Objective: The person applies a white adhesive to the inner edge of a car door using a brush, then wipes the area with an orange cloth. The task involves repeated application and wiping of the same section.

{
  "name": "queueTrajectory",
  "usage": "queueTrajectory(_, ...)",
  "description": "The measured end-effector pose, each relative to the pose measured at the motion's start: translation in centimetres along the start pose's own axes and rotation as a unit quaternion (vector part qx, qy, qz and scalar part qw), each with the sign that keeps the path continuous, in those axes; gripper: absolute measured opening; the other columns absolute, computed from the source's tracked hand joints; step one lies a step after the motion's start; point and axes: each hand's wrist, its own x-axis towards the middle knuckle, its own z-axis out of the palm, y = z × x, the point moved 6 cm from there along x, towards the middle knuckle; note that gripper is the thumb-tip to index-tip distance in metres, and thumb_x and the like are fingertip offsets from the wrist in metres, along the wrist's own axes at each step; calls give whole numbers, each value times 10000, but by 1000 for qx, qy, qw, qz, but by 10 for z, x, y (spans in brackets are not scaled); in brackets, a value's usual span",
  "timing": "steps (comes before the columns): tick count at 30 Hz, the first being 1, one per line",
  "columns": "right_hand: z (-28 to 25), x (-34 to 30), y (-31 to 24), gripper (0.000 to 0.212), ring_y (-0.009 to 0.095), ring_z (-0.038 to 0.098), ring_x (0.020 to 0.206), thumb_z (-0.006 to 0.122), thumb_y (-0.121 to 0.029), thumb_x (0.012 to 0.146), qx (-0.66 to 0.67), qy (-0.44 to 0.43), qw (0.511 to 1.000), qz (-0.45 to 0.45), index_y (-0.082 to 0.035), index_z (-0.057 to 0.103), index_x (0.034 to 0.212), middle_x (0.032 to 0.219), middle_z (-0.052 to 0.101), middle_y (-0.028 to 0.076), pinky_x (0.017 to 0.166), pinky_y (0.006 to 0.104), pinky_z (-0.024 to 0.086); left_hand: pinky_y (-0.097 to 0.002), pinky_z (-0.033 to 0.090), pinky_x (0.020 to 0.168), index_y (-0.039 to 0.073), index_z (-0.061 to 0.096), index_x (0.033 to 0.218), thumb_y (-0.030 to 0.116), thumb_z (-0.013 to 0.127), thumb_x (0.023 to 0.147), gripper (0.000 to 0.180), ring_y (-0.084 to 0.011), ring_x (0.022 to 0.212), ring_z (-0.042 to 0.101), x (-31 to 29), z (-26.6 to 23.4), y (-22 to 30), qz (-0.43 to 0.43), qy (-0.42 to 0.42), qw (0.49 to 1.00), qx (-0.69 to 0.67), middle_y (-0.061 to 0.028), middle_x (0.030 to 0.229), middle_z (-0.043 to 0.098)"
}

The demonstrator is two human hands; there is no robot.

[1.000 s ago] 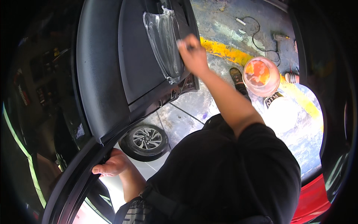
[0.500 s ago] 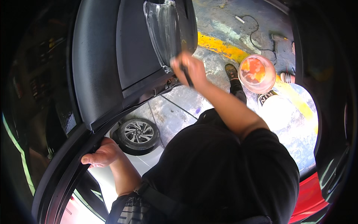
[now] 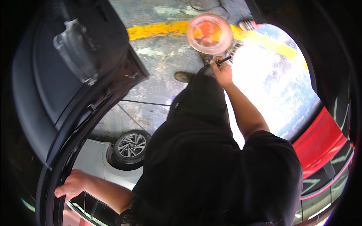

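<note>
My left hand [image 3: 74,185] is closed round the edge of an open black car door [image 3: 52,88], near its lower left end in view. White, wet-looking streaks cover a recessed panel [image 3: 77,52] on the door's inner side. Away from the door, my right hand [image 3: 223,72] grips a black-handled brush [image 3: 225,60]. Its handle sticks out to the right past my fingers; the working end cannot be made out. Just beyond that hand stands a round, pinkish see-through bucket [image 3: 226,44] with something orange in it.
A silver-and-black wheel [image 3: 132,146] sits in the light-coloured car body [image 3: 90,158] below the door. Red bodywork [image 3: 320,143] borders the right side. A yellow floor line [image 3: 158,30] runs behind the bucket, and a striped object [image 3: 247,25] lies near it. Glare washes out the floor at right.
My right hand has left the streaked door panel and moved right, near the bucket, still holding the brush. The view has shifted right; my left hand stays on the door edge.
</note>
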Motion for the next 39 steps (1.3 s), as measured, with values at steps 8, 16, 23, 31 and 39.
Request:
queueTrajectory(8,-84,39,259,317,131,632,727,667,-364,969,233,152,900,337,-67,654,1077,882,690,66,587,295,494,-511,501,1038,153,457,1459,430,684,968,609,-303,1268,553,2,2,3,-20,52,992,109,-134,1384,577)
queueTrajectory(16,-96,155,385,350,194,664,799,587,-402,1000,-66,84,924,367,-73,683,1073,921,706,90,725,369,545,-601,334,1128,146,334,1556,541,608,977,753,-410,1390,387,37,-34,-33,-207,78,971,91,-184,1532,412)
queueTrajectory(23,-54,230,464,459,313,659,1173,511,-480,1015,-138,101,947,273,-200,658,1347,1267,711,109,1015,422,502,-682,184,1193,152,231,1616,635,538,984,853,-505,1488,233,82,-63,-49,-349,99,931,39,-207,1654,258)
queueTrajectory(31,3,209,538,511,403,637,1192,387,-509,1050,-222,-103,930,274,-182,628,1359,1304,668,217,1028,477,493,-675,156,1223,35,285,1570,598,578,971,873,-472,1512,213,72,-29,-51,-360,11,932,34,-241,1647,262)
queueTrajectory(39,-7,150,499,396,305,691,1098,528,-491,1024,-258,-311,909,102,-223,701,1259,1169,740,106,942,437,526,-667,266,1174,-10,428,1476,541,492,1015,721,-467,1418,330,30,-4,8,-178,-92,948,248,-241,1569,346)
